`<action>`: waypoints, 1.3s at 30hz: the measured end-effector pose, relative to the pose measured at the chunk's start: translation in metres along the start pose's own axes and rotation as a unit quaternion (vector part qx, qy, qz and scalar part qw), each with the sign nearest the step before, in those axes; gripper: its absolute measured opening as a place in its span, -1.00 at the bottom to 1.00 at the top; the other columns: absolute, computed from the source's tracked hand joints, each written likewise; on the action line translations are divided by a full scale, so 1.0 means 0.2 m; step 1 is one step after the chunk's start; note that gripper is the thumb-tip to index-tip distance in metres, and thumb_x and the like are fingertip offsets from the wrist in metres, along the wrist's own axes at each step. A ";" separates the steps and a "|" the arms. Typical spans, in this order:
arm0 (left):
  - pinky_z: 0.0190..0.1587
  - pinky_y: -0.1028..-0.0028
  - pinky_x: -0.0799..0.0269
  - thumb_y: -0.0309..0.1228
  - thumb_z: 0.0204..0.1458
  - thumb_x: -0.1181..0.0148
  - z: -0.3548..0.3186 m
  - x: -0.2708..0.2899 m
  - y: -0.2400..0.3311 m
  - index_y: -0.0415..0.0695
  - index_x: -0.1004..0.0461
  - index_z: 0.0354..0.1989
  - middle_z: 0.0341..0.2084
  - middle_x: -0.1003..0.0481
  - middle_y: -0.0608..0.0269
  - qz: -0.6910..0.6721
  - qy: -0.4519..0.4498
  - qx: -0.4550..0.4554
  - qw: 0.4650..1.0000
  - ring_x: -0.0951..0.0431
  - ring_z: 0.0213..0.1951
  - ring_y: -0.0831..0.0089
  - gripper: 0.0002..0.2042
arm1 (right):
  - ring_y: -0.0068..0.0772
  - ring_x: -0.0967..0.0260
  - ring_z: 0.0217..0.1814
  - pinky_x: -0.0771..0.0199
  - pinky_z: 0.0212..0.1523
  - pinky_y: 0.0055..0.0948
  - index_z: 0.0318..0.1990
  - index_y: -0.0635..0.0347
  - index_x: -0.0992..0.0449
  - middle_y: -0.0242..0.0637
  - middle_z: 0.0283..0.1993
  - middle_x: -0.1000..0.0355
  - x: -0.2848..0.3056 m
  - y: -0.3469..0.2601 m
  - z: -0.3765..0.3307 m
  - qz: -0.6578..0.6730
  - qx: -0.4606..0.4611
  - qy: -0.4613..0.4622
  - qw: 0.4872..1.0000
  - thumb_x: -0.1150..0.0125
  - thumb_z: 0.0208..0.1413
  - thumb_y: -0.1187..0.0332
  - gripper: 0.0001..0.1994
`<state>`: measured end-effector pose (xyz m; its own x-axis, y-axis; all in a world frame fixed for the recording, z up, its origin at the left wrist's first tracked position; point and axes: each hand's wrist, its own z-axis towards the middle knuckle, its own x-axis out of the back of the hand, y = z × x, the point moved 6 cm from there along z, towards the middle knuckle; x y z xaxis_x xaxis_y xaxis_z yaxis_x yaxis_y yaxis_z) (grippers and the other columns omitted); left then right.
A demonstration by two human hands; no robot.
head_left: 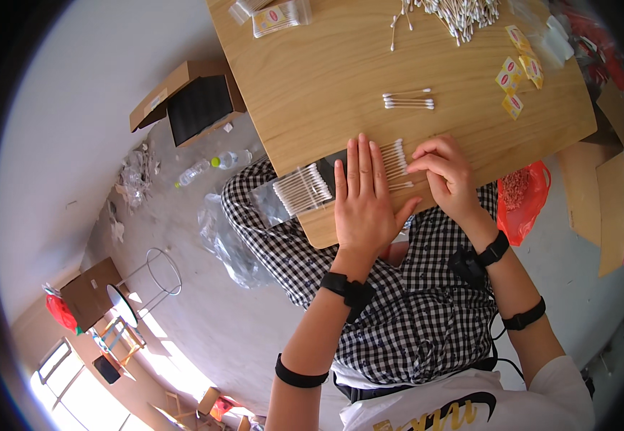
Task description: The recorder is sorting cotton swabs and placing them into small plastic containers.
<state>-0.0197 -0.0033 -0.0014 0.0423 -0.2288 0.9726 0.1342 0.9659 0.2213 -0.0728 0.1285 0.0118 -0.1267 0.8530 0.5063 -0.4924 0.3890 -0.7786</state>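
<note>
My left hand (364,205) lies flat near the table's front edge, fingers stretched forward, over a row of cotton swabs (397,159) whose white tips stick out on its right. My right hand (447,174) is curled, its fingertips close together at those tips. Whatever may be between them is too small to make out. To the left of my left hand, more swabs (303,190) lie side by side with a clear plastic bag (270,202). A dark strip (336,165) shows between them and my left hand. Farther back, several loose swabs (409,104) lie together.
At the table's (312,93) far side are a heap of swabs (463,16) and a filled clear packet (280,18). Yellow-and-white cards (513,106) lie at the right. Below the right edge hangs a red bag (524,205). Cardboard boxes (183,93) and bottles (229,159) stand or lie on the floor.
</note>
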 end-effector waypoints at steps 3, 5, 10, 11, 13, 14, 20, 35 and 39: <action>0.39 0.03 0.11 0.26 0.06 0.03 0.00 0.00 0.00 -0.45 -0.01 0.34 0.37 -0.02 -0.23 -0.019 0.005 -0.007 1.000 0.03 0.43 0.01 -0.03 | -0.26 -0.34 -0.22 -0.37 -0.19 -0.34 -0.49 0.18 -0.53 -0.33 -0.32 -0.39 0.00 0.00 0.00 -0.010 0.012 -0.010 1.000 -0.11 -0.11 0.70 -0.83; 0.39 0.02 0.11 0.26 0.06 0.03 0.00 0.00 0.01 -0.45 -0.01 0.34 0.37 -0.02 -0.23 -0.022 0.006 -0.008 1.000 0.03 0.42 0.01 -0.03 | -0.26 -0.34 -0.21 -0.37 -0.18 -0.34 -0.48 0.18 -0.54 -0.33 -0.31 -0.40 0.00 0.00 0.00 -0.011 0.018 -0.014 1.000 -0.12 -0.11 0.70 -0.83; 0.39 0.02 0.11 0.25 0.06 0.02 0.00 0.00 0.00 -0.45 -0.01 0.34 0.36 -0.02 -0.24 -0.023 0.008 -0.007 1.000 0.02 0.42 0.00 -0.03 | -0.23 -0.35 -0.16 -0.38 -0.14 -0.33 -0.42 0.17 -0.55 -0.30 -0.25 -0.40 -0.01 0.01 0.00 -0.009 -0.005 0.003 1.000 -0.09 -0.10 0.70 -0.80; 0.39 0.02 0.11 0.25 0.06 0.02 0.00 0.00 0.00 -0.45 -0.01 0.34 0.36 -0.02 -0.24 -0.022 0.007 -0.007 1.000 0.02 0.42 0.00 -0.04 | -0.23 -0.35 -0.16 -0.38 -0.14 -0.33 -0.42 0.17 -0.55 -0.30 -0.25 -0.40 -0.01 0.00 0.00 -0.010 -0.005 0.003 1.000 -0.09 -0.10 0.70 -0.80; 0.39 0.02 0.11 0.25 0.06 0.02 0.00 0.00 0.00 -0.45 -0.02 0.34 0.36 -0.02 -0.24 -0.021 0.007 -0.007 1.000 0.02 0.42 0.00 -0.04 | -0.21 -0.35 -0.13 -0.39 -0.12 -0.32 -0.40 0.18 -0.55 -0.29 -0.23 -0.39 -0.01 0.00 0.01 -0.025 0.002 -0.002 1.000 -0.07 -0.09 0.70 -0.80; 0.39 0.02 0.11 0.25 0.06 0.02 0.00 0.00 0.00 -0.45 -0.02 0.34 0.36 -0.02 -0.24 -0.020 0.007 -0.008 1.000 0.02 0.42 0.00 -0.04 | -0.21 -0.35 -0.13 -0.39 -0.12 -0.32 -0.40 0.18 -0.55 -0.29 -0.23 -0.39 -0.01 0.00 0.01 -0.025 0.002 -0.002 1.000 -0.07 -0.09 0.70 -0.80; 0.40 0.03 0.13 0.24 0.07 0.01 0.01 0.00 0.00 -0.44 0.00 0.35 0.37 0.00 -0.22 -0.020 0.004 -0.007 1.000 0.06 0.43 0.02 -0.04 | -0.22 -0.35 -0.13 -0.38 -0.12 -0.33 -0.42 0.18 -0.53 -0.29 -0.23 -0.40 -0.01 -0.01 0.01 -0.035 0.024 -0.010 0.999 -0.05 -0.10 0.71 -0.80; 0.40 0.03 0.12 0.23 0.06 0.00 0.00 -0.01 0.00 -0.44 0.00 0.35 0.37 -0.01 -0.22 -0.025 0.006 -0.005 1.000 0.05 0.43 0.02 -0.04 | -0.23 -0.35 -0.19 -0.36 -0.20 -0.33 -0.49 0.16 -0.51 -0.33 -0.28 -0.40 -0.03 0.04 0.05 -0.037 -0.016 0.047 0.998 -0.05 -0.15 0.74 -0.78; 0.40 0.03 0.12 0.23 0.06 0.00 0.00 -0.01 0.00 -0.44 0.00 0.35 0.37 -0.01 -0.22 -0.024 0.003 -0.004 1.000 0.05 0.43 0.02 -0.04 | -0.22 -0.35 -0.19 -0.36 -0.19 -0.32 -0.46 0.15 -0.51 -0.33 -0.27 -0.41 -0.03 0.02 0.05 -0.048 0.002 0.039 0.998 -0.05 -0.16 0.74 -0.77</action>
<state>-0.0203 -0.0027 -0.0029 0.0419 -0.2752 0.9605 0.1442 0.9529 0.2667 -0.0839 0.1214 0.0089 -0.0116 0.8359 0.5487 -0.5034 0.4693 -0.7255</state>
